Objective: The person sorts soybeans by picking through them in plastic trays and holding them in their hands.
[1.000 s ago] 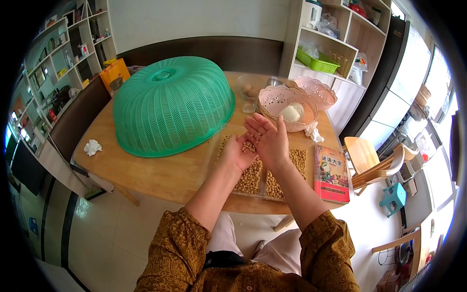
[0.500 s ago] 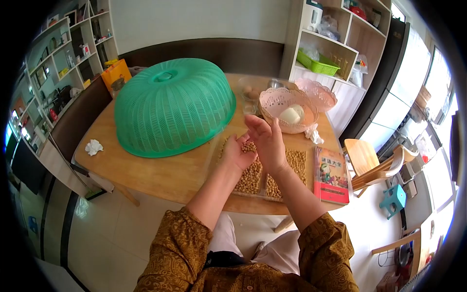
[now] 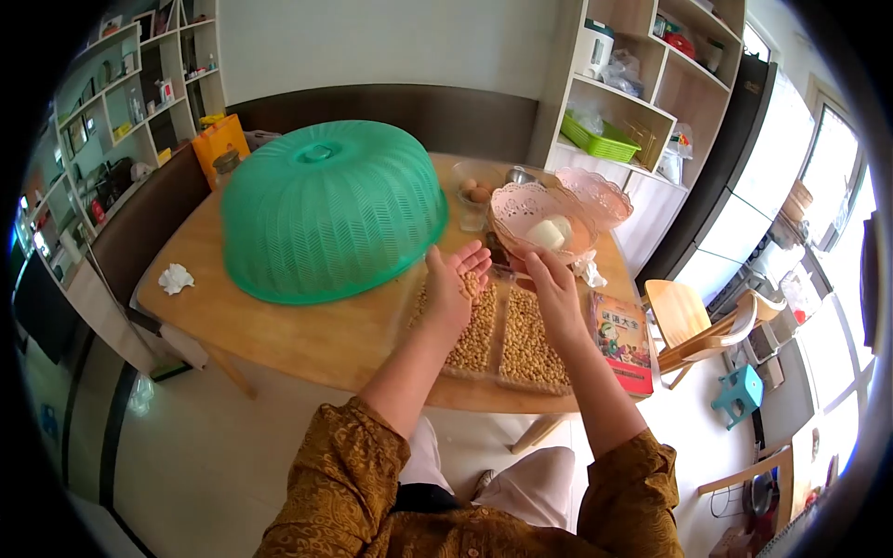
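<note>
My left hand (image 3: 454, 284) is cupped, palm up, over the left tray, with a small heap of beans (image 3: 471, 285) in it. My right hand (image 3: 551, 290) hangs over the right tray, its fingers pointing forward and drawn together; whatever they may hold is too small to make out. Under the hands lie two shallow clear trays, the left (image 3: 473, 344) and the right (image 3: 532, 349), both spread with pale yellow beans. A red book (image 3: 623, 346) lies to the right of the trays.
A large green mesh cover (image 3: 330, 219) stands on the wooden table (image 3: 307, 344). Behind the hands are a pink lace-edged basket (image 3: 521, 205) with white items, a bowl of eggs (image 3: 476, 191) and a glass (image 3: 472, 219). Crumpled tissue (image 3: 175, 279) lies at the left.
My hands have moved apart; the right has gone right and down, away from the left palm. Beans remain in my left hand. The view has shifted slightly.
</note>
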Tool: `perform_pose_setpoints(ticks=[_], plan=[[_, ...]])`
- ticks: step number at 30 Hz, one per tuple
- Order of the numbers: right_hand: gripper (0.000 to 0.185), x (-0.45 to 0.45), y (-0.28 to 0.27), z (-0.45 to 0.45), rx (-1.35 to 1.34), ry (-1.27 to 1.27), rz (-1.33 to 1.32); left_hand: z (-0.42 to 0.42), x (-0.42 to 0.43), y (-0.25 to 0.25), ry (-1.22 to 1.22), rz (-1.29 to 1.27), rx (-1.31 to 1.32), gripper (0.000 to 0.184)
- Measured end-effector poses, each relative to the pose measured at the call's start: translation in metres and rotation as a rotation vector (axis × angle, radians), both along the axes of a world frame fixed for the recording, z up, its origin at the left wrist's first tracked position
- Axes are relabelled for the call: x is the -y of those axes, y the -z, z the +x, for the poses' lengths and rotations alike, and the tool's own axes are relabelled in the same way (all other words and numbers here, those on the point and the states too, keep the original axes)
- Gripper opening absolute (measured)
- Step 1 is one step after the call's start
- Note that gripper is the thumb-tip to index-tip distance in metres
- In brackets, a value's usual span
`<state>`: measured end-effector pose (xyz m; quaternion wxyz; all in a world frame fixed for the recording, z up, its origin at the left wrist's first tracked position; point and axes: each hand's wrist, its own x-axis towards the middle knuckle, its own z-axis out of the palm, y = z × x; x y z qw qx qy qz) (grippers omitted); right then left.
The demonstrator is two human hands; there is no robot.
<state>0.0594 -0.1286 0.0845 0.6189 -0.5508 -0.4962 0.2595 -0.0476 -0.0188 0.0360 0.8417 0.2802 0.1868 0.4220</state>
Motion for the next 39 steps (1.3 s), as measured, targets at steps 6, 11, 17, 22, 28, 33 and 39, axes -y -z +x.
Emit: perform_pose_setpoints(ticks=[6,11,17,22,28,33,39], plan=[[0.027,0.042,0.020,0.034,0.087,-0.006,-0.240,0.002,0.000,-0.003,-0.051,0.138,-0.109,0.078],[0.033,0.072,0.022,0.024,0.795,-0.143,-0.441,0.003,0.009,-0.008,-0.209,0.451,-0.341,0.081],[0.040,0.072,0.020,0.013,0.826,-0.214,-0.434,0.003,0.010,-0.012,-0.262,0.516,-0.351,0.083],[0.037,0.053,0.032,0.018,0.897,-0.276,-0.416,-0.002,0.004,-0.010,0.025,0.200,-0.062,0.080],[0.023,0.042,0.048,0.031,0.652,-0.246,-0.537,-0.003,-0.003,-0.004,0.060,-0.031,0.058,0.071],[0.018,0.048,0.033,0.039,-0.414,-0.128,-0.583,0.008,-0.020,0.032,0.199,-0.062,0.365,0.068],[0.011,0.014,0.059,0.081,-1.202,-0.870,0.063,0.036,-0.018,0.057,0.226,-0.118,0.357,0.063]])
